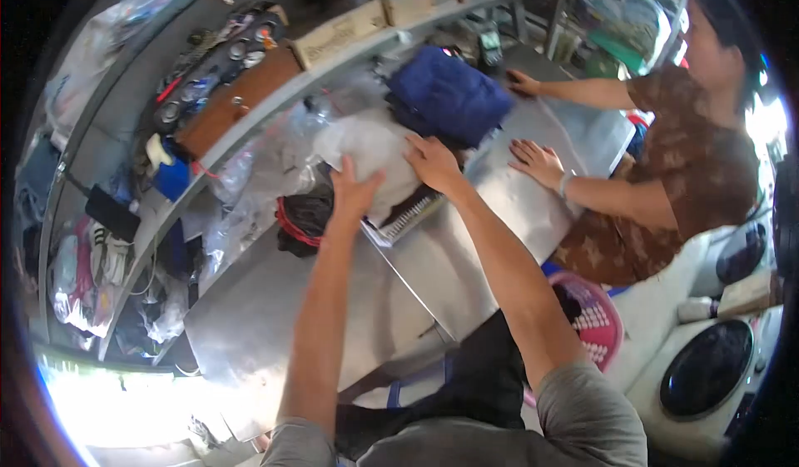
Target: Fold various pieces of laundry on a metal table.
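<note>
A soft white bundle [370, 142], perhaps a plastic bag or folded cloth, lies on the metal table between my two hands. My left hand [354, 191] rests on its near left side, thumb and fingers spread. At its right edge my right hand [434, 164] has its fingers bent over the white material. Under and in front of the bundle, a spiral-bound notebook [408, 220] sticks out. A black plastic bag with a red edge [300, 224] lies left of my left hand. Beyond my right hand sits a folded navy cloth [449, 92].
A co-worker [695, 167] at the right has both hands at the metal table [283, 309]. A shelf with a brown wooden drawer [241, 105] and clear plastic bags [237, 209] runs along the back left. A pink basket [591, 321] and washing machines [707, 367] stand at the lower right.
</note>
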Demonstrator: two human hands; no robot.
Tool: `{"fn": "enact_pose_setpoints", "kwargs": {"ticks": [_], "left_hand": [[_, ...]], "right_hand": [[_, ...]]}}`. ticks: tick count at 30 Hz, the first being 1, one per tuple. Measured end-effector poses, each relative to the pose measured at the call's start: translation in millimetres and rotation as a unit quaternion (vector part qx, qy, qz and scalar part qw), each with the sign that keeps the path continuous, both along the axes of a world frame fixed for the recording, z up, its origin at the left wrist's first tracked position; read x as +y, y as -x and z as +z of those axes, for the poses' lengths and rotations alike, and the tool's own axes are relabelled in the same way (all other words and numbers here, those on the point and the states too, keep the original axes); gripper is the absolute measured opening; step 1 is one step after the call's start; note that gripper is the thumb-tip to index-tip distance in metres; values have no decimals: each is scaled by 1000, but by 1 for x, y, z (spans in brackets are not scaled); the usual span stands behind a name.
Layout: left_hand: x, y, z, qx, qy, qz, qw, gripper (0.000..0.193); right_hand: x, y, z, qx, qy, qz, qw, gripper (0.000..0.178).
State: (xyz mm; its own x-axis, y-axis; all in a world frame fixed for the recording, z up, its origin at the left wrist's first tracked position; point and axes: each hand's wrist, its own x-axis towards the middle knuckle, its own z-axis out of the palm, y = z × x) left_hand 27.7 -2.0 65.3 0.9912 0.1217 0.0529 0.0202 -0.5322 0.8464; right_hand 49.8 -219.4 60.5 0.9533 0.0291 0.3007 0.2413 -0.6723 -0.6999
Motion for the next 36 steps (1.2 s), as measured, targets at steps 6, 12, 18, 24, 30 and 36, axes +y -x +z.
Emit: {"fn": "enact_pose_setpoints", "kwargs": {"ticks": [6,12,18,24,30,36], "left_hand": [[44,107,10,-17,152,-68,986,65],[98,269,-118,-46,80,-77,993,47],[44,310,-117,-117,-126,-61,983,29],[63,319,-109,-88,-130,-48,986,27],[44,308,-103,-75,-35,-58,995,24],[-76,329,9,-144,159,-231,949,48]], "right_hand": [[-109,182,4,-83,-189,-99,973,30],[-254,398,-170,69,-73,-446,889,37],[-241,543,-316,495,220,-265,798,58],[-259,450,-160,359,67,-392,845,40],[-258,429,119,129,-315,-182,922,48],[-93,387,294,-187,-552,11,813,56]]}}
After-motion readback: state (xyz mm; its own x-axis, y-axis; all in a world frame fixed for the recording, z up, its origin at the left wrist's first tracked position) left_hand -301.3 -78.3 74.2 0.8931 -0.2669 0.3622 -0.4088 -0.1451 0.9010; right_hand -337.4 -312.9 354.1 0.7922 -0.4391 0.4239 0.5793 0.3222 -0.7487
